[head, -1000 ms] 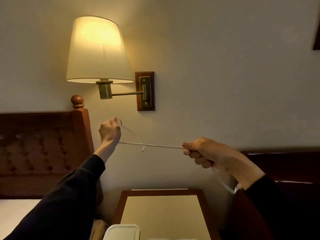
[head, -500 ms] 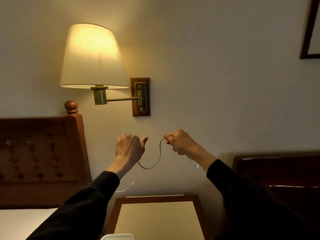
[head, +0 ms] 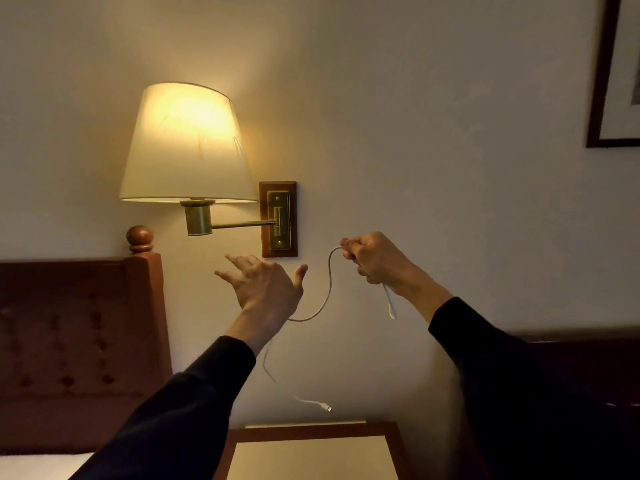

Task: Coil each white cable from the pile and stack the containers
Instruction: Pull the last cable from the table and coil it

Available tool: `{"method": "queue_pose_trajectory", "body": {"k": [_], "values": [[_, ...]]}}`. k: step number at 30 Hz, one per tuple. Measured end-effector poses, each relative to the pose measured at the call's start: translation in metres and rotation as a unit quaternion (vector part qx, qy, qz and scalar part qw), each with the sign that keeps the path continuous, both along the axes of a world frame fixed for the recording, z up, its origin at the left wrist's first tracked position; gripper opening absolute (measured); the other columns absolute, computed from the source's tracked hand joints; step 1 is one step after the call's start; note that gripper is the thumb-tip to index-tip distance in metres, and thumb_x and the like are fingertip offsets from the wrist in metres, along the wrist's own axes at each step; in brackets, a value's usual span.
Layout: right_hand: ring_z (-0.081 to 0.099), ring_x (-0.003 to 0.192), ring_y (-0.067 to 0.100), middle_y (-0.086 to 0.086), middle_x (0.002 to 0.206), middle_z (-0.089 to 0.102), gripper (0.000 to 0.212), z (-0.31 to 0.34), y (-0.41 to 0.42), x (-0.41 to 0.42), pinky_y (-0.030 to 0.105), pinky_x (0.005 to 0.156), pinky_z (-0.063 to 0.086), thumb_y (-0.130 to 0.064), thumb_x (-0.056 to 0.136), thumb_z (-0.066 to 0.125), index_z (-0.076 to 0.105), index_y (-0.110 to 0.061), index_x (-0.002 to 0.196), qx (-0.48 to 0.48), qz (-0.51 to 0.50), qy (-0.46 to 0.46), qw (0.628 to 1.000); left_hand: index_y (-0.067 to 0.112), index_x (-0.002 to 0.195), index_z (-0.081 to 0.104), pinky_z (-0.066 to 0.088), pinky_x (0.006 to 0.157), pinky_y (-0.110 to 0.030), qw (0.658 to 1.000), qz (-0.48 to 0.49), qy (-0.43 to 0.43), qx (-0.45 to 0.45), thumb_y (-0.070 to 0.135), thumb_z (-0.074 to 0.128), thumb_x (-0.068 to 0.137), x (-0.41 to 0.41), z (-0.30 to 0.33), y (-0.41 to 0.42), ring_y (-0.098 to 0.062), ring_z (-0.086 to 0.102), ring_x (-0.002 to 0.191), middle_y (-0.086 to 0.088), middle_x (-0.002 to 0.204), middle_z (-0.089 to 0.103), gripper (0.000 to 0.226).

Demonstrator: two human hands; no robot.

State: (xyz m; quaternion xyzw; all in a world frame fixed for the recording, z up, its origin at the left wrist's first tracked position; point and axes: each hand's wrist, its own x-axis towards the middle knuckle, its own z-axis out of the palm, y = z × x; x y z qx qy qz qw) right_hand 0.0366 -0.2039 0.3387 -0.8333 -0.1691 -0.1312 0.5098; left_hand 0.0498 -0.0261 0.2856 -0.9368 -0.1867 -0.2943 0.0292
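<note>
A thin white cable (head: pixel 328 287) hangs in the air in front of the wall. My right hand (head: pixel 375 259) grips it near one end, and a short folded loop dangles below that fist. From the fist the cable curves down and left, passes behind my left hand (head: pixel 265 287) and trails down to a loose plug end (head: pixel 325 407) above the bedside table. My left hand is spread with straight fingers and thumb out; the cable runs behind it and no grip on it shows. No containers are in view.
A lit wall lamp (head: pixel 187 147) on a brass arm hangs above my left hand. A wooden headboard (head: pixel 79 341) stands at the left, a bedside table (head: pixel 311 452) below, a dark headboard (head: pixel 571 375) at the right, a picture frame (head: pixel 613 71) top right.
The cable, taut between both fists a second ago, now hangs slack. My left hand has opened and spread its fingers. The view tilted up, so the white container left the frame.
</note>
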Motion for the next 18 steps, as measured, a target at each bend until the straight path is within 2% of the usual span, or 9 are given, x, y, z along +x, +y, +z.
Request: {"method": "queue_pose_trajectory", "body": {"k": [2,3,5,7,10,12,13,16,18], "values": [[0.031,0.039,0.007,-0.004,0.054,0.039,0.038,0.006,-0.001,0.0,0.019,0.036,0.025,-0.031,0.102,0.046,0.056,-0.014,0.07,-0.006,0.004,-0.004,1.0,-0.002,0.125,0.053,0.037,0.101,-0.056,0.997,-0.054,0.008,-0.05,0.066,0.027,0.093,0.004,0.008,-0.003,-0.042,0.043,0.125,-0.023,0.132,0.05,0.08],[0.033,0.041,0.007,-0.004,0.054,0.04,0.038,0.008,0.0,-0.001,0.017,0.036,0.026,-0.031,0.102,0.046,0.056,-0.014,0.07,-0.017,0.002,-0.011,1.0,0.0,0.121,0.053,0.044,0.092,-0.046,0.981,-0.143,-0.01,-0.129,0.058,0.032,0.097,0.008,0.011,-0.004,-0.034,0.051,0.114,-0.017,0.122,0.054,0.067],[0.037,0.045,0.007,-0.007,0.055,0.044,0.037,0.007,0.001,-0.002,0.012,0.036,0.028,-0.03,0.102,0.047,0.056,-0.017,0.069,-0.049,-0.013,-0.04,0.998,0.009,0.13,0.047,0.042,0.083,-0.029,0.88,-0.358,-0.008,-0.311,0.037,0.039,0.102,0.01,0.016,-0.011,-0.024,0.054,0.11,-0.009,0.122,0.055,0.041],[0.039,0.046,0.005,-0.01,0.053,0.046,0.038,0.001,0.004,-0.002,0.014,0.042,0.031,-0.03,0.102,0.047,0.056,-0.018,0.067,-0.072,-0.023,-0.064,0.995,0.011,0.132,0.048,0.041,0.083,-0.02,0.814,-0.477,-0.023,-0.33,0.023,0.04,0.104,0.006,0.014,-0.019,-0.018,0.055,0.113,-0.004,0.122,0.057,0.032],[0.04,0.046,0.004,-0.011,0.051,0.046,0.04,-0.003,0.004,0.0,0.02,0.049,0.03,-0.033,0.102,0.047,0.056,-0.02,0.066,-0.08,-0.021,-0.072,0.994,0.012,0.119,0.057,0.049,0.079,-0.021,0.799,-0.523,-0.072,-0.289,0.019,0.038,0.104,0.005,0.0,-0.022,-0.012,0.061,0.096,0.001,0.102,0.063,0.026],[0.039,0.043,0.003,-0.012,0.048,0.044,0.041,-0.006,0.002,-0.002,0.018,0.047,0.03,-0.034,0.102,0.046,0.055,-0.019,0.065,-0.078,-0.011,-0.069,0.995,0.012,0.102,0.059,0.053,0.068,-0.027,0.787,-0.55,-0.092,-0.262,0.019,0.038,0.104,0.007,-0.011,-0.019,-0.011,0.061,0.072,-0.001,0.082,0.059,0.022],[0.038,0.041,0.003,-0.012,0.046,0.043,0.041,-0.008,0.001,-0.003,0.017,0.044,0.031,-0.035,0.102,0.046,0.056,-0.019,0.066,-0.077,0.001,-0.061,0.995,0.012,0.094,0.057,0.049,0.06,-0.023,0.792,-0.555,-0.12,-0.224,0.018,0.038,0.104,0.008,-0.014,-0.015,-0.009,0.056,0.063,-0.001,0.075,0.056,0.021],[0.035,0.037,0.002,-0.011,0.046,0.041,0.04,-0.024,-0.006,-0.009,0.018,0.04,0.03,-0.036,0.103,0.044,0.058,-0.017,0.07,-0.073,0.035,-0.009,0.997,0.017,0.085,0.053,0.041,0.054,-0.017,0.809,-0.556,-0.158,-0.101,0.013,0.044,0.101,0.011,-0.011,0.003,-0.008,0.052,0.06,0.005,0.069,0.054,0.018],[0.031,0.038,0.005,-0.009,0.049,0.036,0.039,-0.033,-0.014,-0.013,0.02,0.039,0.025,-0.036,0.103,0.042,0.056,-0.015,0.073,-0.036,0.055,0.032,0.997,0.02,0.083,0.051,0.04,0.055,-0.015,0.823,-0.538,-0.164,-0.083,0.008,0.046,0.099,0.015,-0.011,0.018,-0.007,0.054,0.061,0.008,0.068,0.053,0.02]]}}
